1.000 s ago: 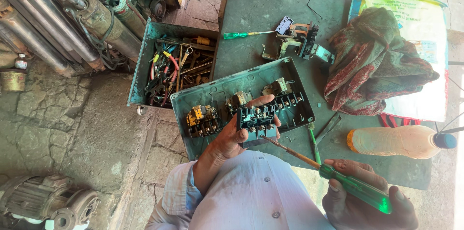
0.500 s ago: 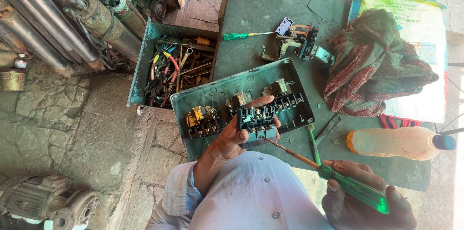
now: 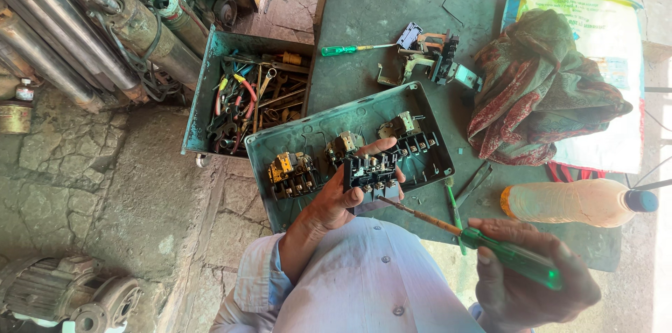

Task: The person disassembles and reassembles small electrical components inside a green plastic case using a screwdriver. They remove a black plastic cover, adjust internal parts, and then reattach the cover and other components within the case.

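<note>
Left hand (image 3: 334,200) raised palm-up over the near edge of the green tray (image 3: 427,98), forearm coming up from the pale shirt; grip closed on a black terminal block (image 3: 371,172), thumb across its top, fingers curled beneath. Right hand (image 3: 528,284) sits right of the tray and nearer the body, fist wrapped tight around the green handle of a screwdriver (image 3: 483,242); the shaft runs up-left with the tip touching the block's lower right corner. The tray rests on the green desk (image 3: 392,4), holding three more contact units. Plastic bottle (image 3: 577,202) lies right of the tray; open toolbox (image 3: 245,95) just left of it.
</note>
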